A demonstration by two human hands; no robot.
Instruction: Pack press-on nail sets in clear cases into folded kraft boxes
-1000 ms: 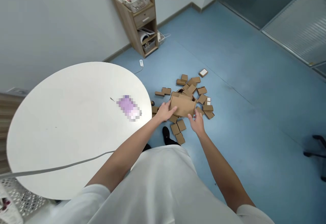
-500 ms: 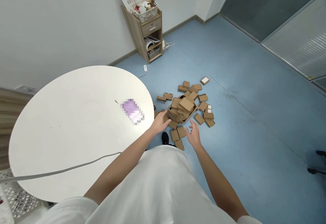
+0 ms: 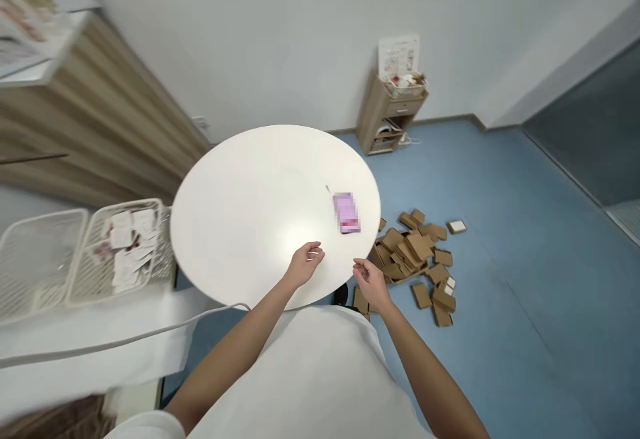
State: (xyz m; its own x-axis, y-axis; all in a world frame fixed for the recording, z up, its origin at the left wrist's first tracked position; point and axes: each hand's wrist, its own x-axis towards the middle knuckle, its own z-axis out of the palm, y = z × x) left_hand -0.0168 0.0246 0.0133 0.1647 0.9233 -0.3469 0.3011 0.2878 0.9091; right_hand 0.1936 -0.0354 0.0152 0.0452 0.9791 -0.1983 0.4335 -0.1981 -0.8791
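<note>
My left hand [image 3: 304, 264] hovers over the front part of a round white table [image 3: 240, 212], fingers loosely curved and apart, holding nothing. Nearer the table's right edge is my right hand [image 3: 371, 282], also bare, its fingers half bent and spread. A purple and pink flat rectangle [image 3: 347, 211], blurred into blocks, lies on the table beyond both hands. To the right on the floor, several small brown cardboard boxes [image 3: 417, 247] are heaped in and around a larger carton, partly hidden by the table edge and my right hand.
Left of the table, white plastic baskets [image 3: 161, 216] stand on a white surface, one holding small packets. A grey cable [image 3: 145, 336] crosses the lower left. A small wooden cabinet [image 3: 371, 116] stands against the back wall. Wood-grain furniture [image 3: 125, 86] rises at the far left.
My view has swung left, bringing the baskets in and shifting table and boxes rightward. My hands have moved from near the boxes to the table's front edge, still holding nothing.
</note>
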